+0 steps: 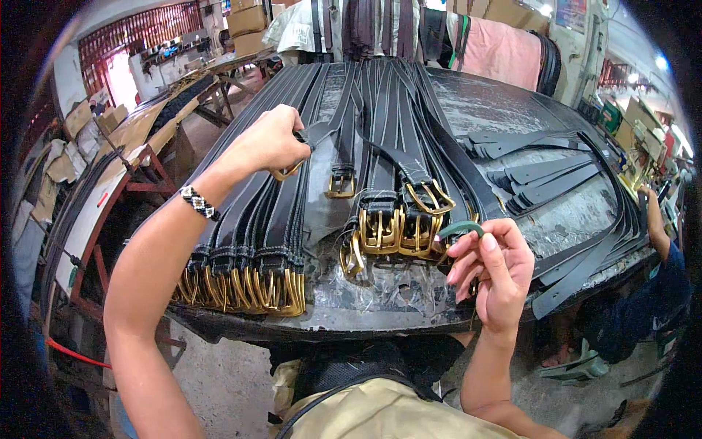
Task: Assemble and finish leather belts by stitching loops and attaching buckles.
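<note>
1. Workshop space surrounds a broad black worktable (504, 110); beyond its far edge hang more straps (362, 29) and a pink cloth (504, 55), and off its left side runs a side bench (89, 227).
2. Over the left-centre of the worktable, the left hand (274, 143) has its fingers closed around the buckle end of a dark belt (322, 134), whose strap runs toward the far side.
3. By the worktable's near edge, right of centre, the right hand (497, 271) pinches a small green curved piece (461, 228) between thumb and fingertips, the other fingers loosely curled.
4. Pulling the held belt could drag its neighbours along, because the straps overlap on the worktable. The green piece, held only by the tips, might slip and drop among the metal.
5. At the worktable's near left, a packed row of gold buckles (241, 289) lies close to the edge; a brush of the forearm could knock some over it.
6. Middle buckles (380, 230) sit on the worktable between the two hands and could snag a strap crossing them.
7. Flat dark strips (548, 179) cover part of the worktable's right side, where a co-worker's hand (645, 192) is beside the rim.
</note>
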`<state>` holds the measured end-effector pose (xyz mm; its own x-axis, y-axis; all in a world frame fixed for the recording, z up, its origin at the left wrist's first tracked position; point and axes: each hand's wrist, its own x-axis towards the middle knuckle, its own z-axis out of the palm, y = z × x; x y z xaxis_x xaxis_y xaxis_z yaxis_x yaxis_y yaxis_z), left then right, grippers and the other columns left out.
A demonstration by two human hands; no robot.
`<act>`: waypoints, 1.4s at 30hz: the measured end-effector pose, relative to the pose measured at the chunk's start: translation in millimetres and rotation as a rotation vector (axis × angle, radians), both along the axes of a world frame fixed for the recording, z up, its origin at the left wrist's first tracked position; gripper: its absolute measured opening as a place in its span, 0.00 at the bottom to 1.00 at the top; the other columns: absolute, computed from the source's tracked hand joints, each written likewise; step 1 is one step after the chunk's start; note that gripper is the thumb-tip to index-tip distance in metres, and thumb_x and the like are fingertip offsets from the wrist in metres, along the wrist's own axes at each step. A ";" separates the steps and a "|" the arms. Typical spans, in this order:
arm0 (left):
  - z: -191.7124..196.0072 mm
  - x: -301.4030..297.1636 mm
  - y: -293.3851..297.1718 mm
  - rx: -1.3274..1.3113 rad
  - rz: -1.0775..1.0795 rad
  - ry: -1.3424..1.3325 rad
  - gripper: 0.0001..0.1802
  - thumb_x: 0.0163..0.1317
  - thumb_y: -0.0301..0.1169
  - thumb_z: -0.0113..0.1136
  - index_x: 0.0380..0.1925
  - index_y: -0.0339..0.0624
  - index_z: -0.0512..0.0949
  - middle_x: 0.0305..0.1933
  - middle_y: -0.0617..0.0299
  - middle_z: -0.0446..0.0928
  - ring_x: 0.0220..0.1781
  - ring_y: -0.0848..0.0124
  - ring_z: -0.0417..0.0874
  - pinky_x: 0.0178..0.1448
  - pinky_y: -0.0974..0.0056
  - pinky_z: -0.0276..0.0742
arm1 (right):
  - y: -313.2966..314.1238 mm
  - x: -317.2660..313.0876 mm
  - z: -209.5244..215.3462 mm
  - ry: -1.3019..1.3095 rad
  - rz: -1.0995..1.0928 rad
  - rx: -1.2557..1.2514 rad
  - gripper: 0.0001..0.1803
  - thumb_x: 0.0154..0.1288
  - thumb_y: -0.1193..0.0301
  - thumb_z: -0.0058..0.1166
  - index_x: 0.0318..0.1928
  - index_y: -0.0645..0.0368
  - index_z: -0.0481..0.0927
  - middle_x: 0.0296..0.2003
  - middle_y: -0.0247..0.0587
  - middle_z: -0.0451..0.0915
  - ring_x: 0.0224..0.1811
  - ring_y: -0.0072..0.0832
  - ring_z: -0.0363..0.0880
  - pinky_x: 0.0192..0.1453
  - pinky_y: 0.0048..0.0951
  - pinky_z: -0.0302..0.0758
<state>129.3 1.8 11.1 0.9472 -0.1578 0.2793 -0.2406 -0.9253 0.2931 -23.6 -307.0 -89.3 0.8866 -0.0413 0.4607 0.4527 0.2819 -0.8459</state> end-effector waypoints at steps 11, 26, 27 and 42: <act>-7.0 -121.1 -19.4 -0.875 -0.267 0.460 0.32 0.67 0.20 0.54 0.70 0.24 0.61 0.39 0.52 0.81 0.27 0.64 0.87 0.27 0.68 0.86 | -0.1 3.2 -0.2 -0.026 -0.024 -0.019 0.10 0.79 0.70 0.49 0.48 0.66 0.73 0.35 0.54 0.84 0.24 0.29 0.85 0.18 0.21 0.77; -38.5 -25.4 -28.2 0.557 -0.415 0.411 0.36 0.55 0.49 0.71 0.52 0.27 0.78 0.52 0.37 0.78 0.57 0.45 0.80 0.63 0.51 0.77 | 8.7 0.0 -1.1 -0.032 -0.056 -0.079 0.10 0.78 0.69 0.50 0.48 0.65 0.73 0.36 0.51 0.85 0.26 0.27 0.85 0.22 0.20 0.76; -39.0 -22.5 -30.4 0.566 -0.422 0.411 0.36 0.55 0.49 0.71 0.52 0.27 0.78 0.52 0.37 0.78 0.57 0.45 0.80 0.63 0.51 0.77 | 7.7 1.1 -1.6 -0.041 -0.045 -0.074 0.10 0.78 0.69 0.50 0.48 0.65 0.73 0.36 0.51 0.85 0.26 0.27 0.85 0.22 0.20 0.76; 57.6 40.6 31.8 0.365 -0.402 -0.059 0.12 0.48 0.20 0.60 0.35 0.32 0.83 0.34 0.49 0.82 0.40 0.57 0.84 0.47 0.57 0.81 | 4.8 3.2 -2.1 -0.033 -0.016 -0.038 0.10 0.78 0.69 0.51 0.48 0.65 0.74 0.35 0.51 0.85 0.26 0.28 0.85 0.21 0.21 0.78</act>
